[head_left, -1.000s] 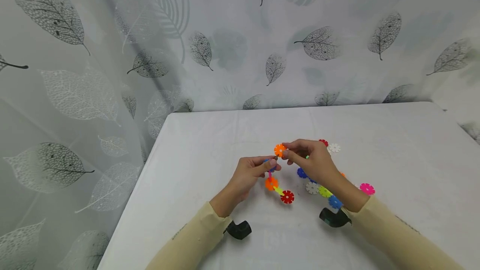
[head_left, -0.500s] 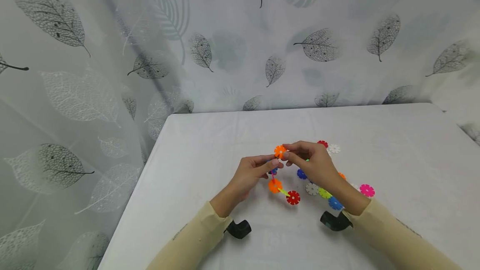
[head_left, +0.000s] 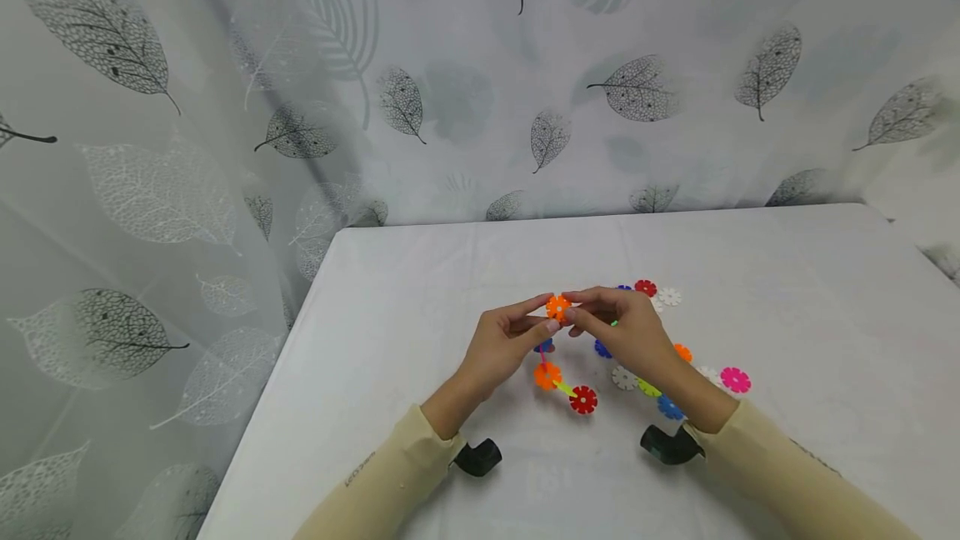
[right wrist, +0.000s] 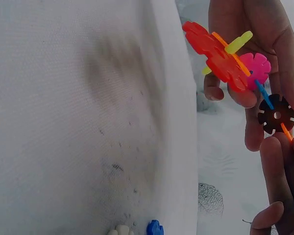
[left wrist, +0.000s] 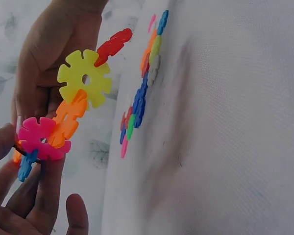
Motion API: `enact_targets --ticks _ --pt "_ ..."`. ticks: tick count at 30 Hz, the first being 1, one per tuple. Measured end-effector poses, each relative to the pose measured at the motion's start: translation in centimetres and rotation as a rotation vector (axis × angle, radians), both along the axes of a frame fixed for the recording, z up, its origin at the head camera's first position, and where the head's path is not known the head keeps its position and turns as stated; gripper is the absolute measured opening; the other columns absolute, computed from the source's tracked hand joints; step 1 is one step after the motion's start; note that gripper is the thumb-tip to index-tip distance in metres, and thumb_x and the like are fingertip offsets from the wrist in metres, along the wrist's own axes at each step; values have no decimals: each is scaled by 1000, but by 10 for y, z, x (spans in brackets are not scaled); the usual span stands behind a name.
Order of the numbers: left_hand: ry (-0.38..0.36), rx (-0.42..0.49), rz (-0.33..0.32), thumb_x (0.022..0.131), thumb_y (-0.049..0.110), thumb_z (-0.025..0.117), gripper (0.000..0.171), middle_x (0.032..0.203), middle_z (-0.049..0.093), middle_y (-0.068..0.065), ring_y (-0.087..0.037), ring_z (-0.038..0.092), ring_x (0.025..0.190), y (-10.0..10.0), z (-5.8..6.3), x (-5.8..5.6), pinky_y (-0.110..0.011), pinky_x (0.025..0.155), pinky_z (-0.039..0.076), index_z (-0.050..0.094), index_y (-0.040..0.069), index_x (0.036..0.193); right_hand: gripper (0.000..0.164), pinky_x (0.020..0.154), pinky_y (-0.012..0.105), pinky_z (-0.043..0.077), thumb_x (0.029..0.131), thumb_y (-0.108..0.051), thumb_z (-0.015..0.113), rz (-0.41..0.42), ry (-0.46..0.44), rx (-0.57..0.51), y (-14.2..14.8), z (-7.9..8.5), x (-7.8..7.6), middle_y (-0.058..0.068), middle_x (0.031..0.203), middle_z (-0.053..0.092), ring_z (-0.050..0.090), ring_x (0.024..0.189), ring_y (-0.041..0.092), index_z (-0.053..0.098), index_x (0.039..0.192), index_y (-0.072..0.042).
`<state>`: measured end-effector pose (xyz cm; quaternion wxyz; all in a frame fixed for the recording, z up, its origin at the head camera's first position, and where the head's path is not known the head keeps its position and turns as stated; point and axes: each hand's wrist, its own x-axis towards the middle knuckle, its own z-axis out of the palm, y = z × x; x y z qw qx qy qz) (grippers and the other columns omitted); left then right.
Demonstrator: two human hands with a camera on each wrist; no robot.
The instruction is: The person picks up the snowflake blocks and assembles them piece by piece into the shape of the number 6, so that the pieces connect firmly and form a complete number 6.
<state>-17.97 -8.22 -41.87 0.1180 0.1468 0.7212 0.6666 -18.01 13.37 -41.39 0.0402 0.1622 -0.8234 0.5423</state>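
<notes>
My left hand [head_left: 502, 348] pinches a dark brown notched interlocking disc [right wrist: 277, 115], mostly hidden by the fingers in the head view. From it hangs a linked chain of blue [right wrist: 263, 94], pink [left wrist: 36, 134], orange [head_left: 547, 376], yellow [left wrist: 85, 78] and red [head_left: 582, 400] discs. My right hand [head_left: 626, 323] pinches another orange disc [head_left: 557, 307] between thumb and fingertips. This disc's edge meets the brown one in the right wrist view. Both hands are raised over the table, fingertips close together.
More notched discs lie on the white table [head_left: 420, 290] beneath and beyond my right forearm, among them red [head_left: 646, 288], white [head_left: 670, 297], pink [head_left: 735, 380] and blue [head_left: 670, 407]. Black curved pieces [head_left: 478, 457] sit under both wrists. A leaf-patterned curtain [head_left: 465, 107] hangs behind the table.
My left index finger has lifted and straightened toward the upper orange disc. My right hand has dipped slightly, bringing that disc closer to my left fingertips. The hanging chain has swayed a little.
</notes>
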Motion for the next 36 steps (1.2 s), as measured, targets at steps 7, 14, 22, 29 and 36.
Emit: enact_targets --ticks 7,14,22,29,36 --pt "-28 19 19 98 21 69 44 108 76 -8 -26 74 92 -1 -4 0 -42 101 49 62 18 141 29 70 33 56 99 -24 68 -22 32 50 4 0 1 -2 86 75 71 81 16 72 126 -13" --pt "-106 54 69 97 25 71 46 108 76 -8 -26 75 90 -3 -5 -1 -49 107 42 62 18 142 30 74 27 58 100 -18 66 -57 92 -5 16 5 0 5 105 74 72 82 21 69 130 -13" --pt "-136 71 113 98 28 70 44 108 76 -7 -25 75 89 -5 -6 -3 -55 113 34 63 20 140 38 74 14 53 99 -16 68 -162 161 19 34 11 -1 10 120 68 67 91 6 64 137 -13" --pt "-131 87 167 98 32 70 45 106 76 -7 -24 75 84 -5 -5 -5 -54 113 34 63 20 141 40 78 10 49 99 -16 68 -242 185 33 52 12 -6 13 125 67 62 94 -2 63 138 -10" --pt "-141 111 200 96 34 72 46 103 77 -8 -23 75 78 -5 -5 -6 -48 109 40 64 20 139 43 80 8 47 101 -23 66 -299 150 72 65 8 -10 15 127 66 61 92 -4 60 141 -11"
